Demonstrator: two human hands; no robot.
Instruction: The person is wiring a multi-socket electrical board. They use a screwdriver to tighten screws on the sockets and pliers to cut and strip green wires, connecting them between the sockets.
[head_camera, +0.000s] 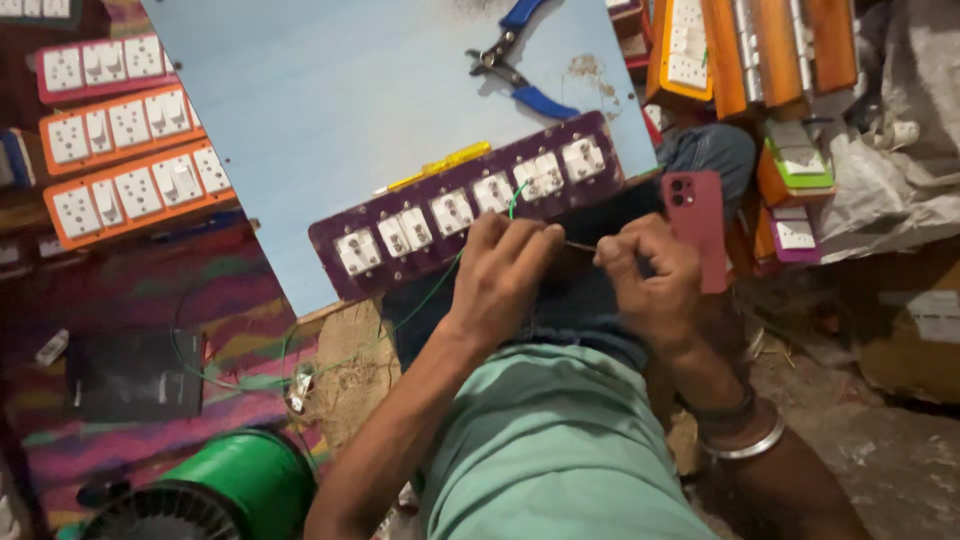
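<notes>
A large pale blue flat board (330, 110) fills the upper middle of the head view, tilted so its lower edge runs from lower left to upper right. Along that edge lies a long dark purple switch panel with white sockets and switches (470, 205), its long axis following the same slant, the right end higher.

At the left, orange and pink switch panels (125, 150) lie stacked side by side. More orange panels (750, 45) stand packed together at the top right. A green spool of wire (240, 480) sits at the bottom left.

Below the purple panel, the person's left hand (500, 275) and right hand (650, 280) are close together, fingers curled and pressed shut, pinching a thin green wire (420, 305). The wire runs from the hands down-left towards the spool, and loops up over the panel.

A red phone (697, 225) rests just beside the right hand. Blue-handled pliers (515, 65) and a yellow-handled screwdriver (440, 165) lie on the board.
</notes>
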